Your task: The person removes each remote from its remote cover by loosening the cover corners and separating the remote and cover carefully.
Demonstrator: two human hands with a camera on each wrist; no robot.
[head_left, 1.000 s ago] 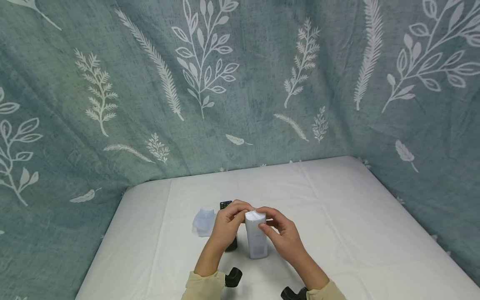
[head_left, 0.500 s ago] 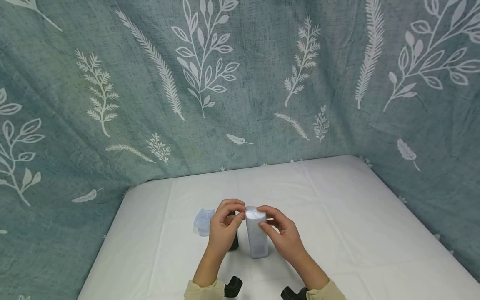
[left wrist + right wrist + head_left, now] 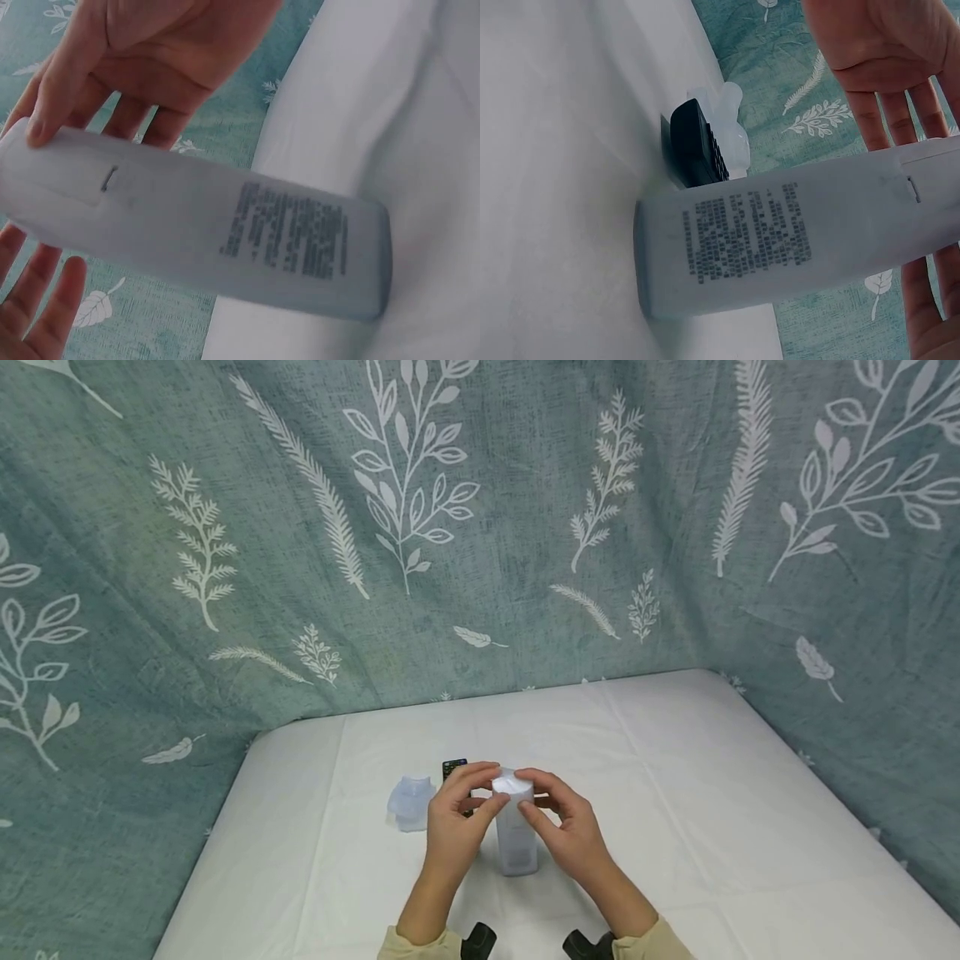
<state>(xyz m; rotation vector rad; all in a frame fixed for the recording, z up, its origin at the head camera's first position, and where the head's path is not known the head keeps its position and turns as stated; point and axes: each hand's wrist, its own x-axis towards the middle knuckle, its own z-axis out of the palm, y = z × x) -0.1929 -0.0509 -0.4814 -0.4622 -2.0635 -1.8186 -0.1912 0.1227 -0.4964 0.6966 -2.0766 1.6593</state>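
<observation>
White object [image 3: 517,839] stands on end between left hand [image 3: 461,822] and right hand [image 3: 570,831].

Pale case [image 3: 847,225], end on white cloth [image 3: 555,187] (its print [image 3: 746,232] unreadable), black remote [image 3: 690,139] behind, teal fabric [image 3: 829,330]

1. The handheld device [image 3: 817,232] is greyish white, and its printed text [image 3: 292,232] is dark grey.
2. The remote control [image 3: 690,142] is black.
3. The translucent piece [image 3: 411,803] is pale blue.
4. The curtain [image 3: 517,527] is blue-green, with white leaf pattern.
5. The tablecloth [image 3: 637,860] is white.
</observation>
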